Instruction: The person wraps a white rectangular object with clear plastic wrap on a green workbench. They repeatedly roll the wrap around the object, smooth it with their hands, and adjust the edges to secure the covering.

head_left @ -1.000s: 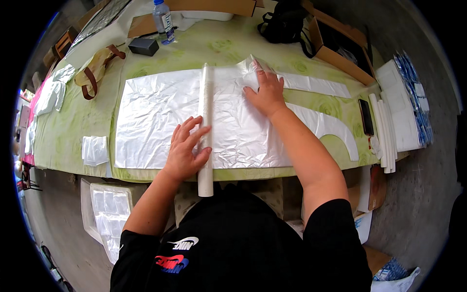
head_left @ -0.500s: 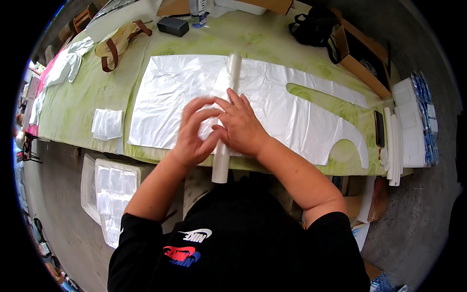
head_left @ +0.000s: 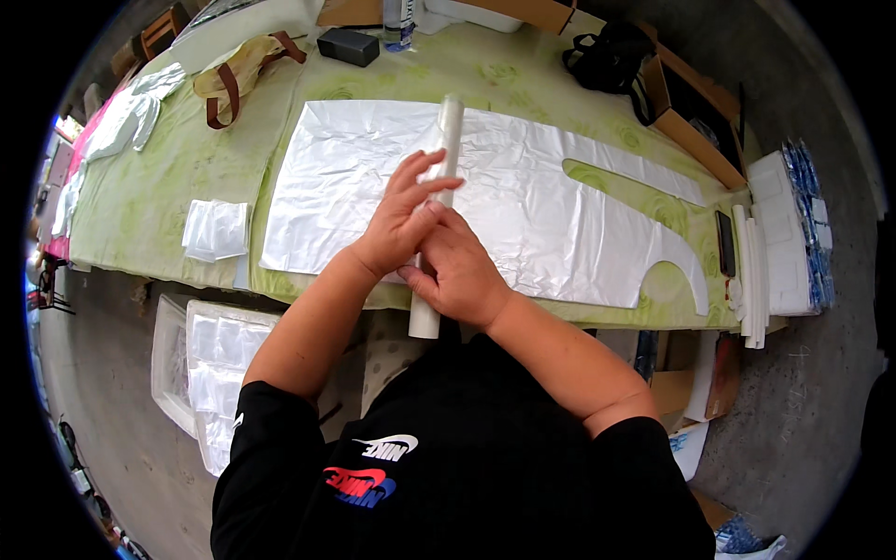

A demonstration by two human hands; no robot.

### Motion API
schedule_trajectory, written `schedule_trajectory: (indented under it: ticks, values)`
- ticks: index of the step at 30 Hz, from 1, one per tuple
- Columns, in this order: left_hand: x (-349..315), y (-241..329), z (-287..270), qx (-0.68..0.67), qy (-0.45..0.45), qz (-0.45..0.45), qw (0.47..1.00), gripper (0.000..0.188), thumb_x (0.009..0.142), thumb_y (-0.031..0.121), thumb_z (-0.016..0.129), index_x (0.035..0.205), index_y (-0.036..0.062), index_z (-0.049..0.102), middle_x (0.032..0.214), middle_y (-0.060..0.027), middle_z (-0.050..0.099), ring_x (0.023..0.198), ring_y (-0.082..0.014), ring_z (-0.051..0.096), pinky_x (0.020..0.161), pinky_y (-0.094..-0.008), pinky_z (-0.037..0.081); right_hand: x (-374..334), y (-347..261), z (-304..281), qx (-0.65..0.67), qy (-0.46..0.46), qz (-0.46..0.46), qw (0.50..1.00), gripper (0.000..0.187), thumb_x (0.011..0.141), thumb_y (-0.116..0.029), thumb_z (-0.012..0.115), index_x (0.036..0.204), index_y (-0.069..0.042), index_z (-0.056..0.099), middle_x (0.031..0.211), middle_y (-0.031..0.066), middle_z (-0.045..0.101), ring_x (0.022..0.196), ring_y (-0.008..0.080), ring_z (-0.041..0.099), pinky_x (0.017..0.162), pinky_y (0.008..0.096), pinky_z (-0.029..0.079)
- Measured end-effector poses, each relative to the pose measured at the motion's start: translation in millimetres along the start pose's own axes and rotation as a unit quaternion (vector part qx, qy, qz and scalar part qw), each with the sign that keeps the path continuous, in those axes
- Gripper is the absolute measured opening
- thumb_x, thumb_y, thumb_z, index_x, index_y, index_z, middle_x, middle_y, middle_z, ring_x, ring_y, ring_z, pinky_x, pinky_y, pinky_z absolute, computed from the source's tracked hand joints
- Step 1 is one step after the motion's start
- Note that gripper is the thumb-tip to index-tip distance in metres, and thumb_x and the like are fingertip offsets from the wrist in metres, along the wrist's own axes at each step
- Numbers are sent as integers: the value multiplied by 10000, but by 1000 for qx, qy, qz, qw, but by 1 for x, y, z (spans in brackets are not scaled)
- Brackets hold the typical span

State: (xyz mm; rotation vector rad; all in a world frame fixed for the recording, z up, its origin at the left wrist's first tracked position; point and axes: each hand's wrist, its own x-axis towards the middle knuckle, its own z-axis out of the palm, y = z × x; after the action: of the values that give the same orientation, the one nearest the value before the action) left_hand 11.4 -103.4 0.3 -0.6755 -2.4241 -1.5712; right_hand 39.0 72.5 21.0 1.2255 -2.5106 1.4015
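A white plastic apron (head_left: 355,177) lies flat across the table, its neck and arm cut-outs to the right. Across it rests a pale, translucent-looking tube (head_left: 450,140), upright in the picture, its near end past the table's front edge. Over the tube's middle my two hands meet and touch. My left hand (head_left: 401,217) has its fingers stretched out and apart, with the thumb side against the right hand. Just below, my right hand (head_left: 459,273) has its fingers pressed together and partly hidden by the left; whatever they hold is not visible.
Folded white plastic packets (head_left: 217,231) lie left of the apron. Behind are a dark box (head_left: 348,47), a bag with brown handles (head_left: 238,82) and a black bag (head_left: 609,58). White tubes (head_left: 752,280) and a phone (head_left: 725,243) are at right. A bin of packets (head_left: 224,345) stands below left.
My left hand has turned and risen along the tube, its fingers now stretching across it. My right hand has drawn slightly down and left. The view has shifted a little.
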Motion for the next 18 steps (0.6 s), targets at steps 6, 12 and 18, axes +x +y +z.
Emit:
schedule_trajectory:
  ticks: [6, 12, 18]
  values:
    - [-24, 7, -33, 284, -70, 1, 956, 361, 971, 344, 615, 1264, 159, 713, 1505, -116, 545, 1470, -412, 356, 1210, -520, 273, -17, 1, 0, -30, -11, -101, 994, 161, 849, -158, 745, 966, -69, 680, 1108, 112, 682, 1209, 365, 572, 1106, 524, 401]
    - [-20, 56, -41, 337, 47, 53, 939, 395, 855, 315, 781, 1212, 168, 698, 1485, -58, 559, 1471, -362, 379, 1205, -530, 278, -60, -7, -8, 7, 42, -60, 997, 109, 867, -152, 743, 945, -95, 692, 1086, 87, 689, 1164, 350, 613, 1116, 546, 402]
    - [-42, 29, -48, 375, -62, -204, 902, 579, 917, 159, 623, 1475, 62, 503, 1637, -152, 347, 1537, -384, 249, 1244, -500, 237, -73, -10, -23, 16, 36, -72, 997, 100, 860, -140, 756, 934, -97, 705, 1077, 84, 688, 1146, 349, 622, 1100, 545, 422]
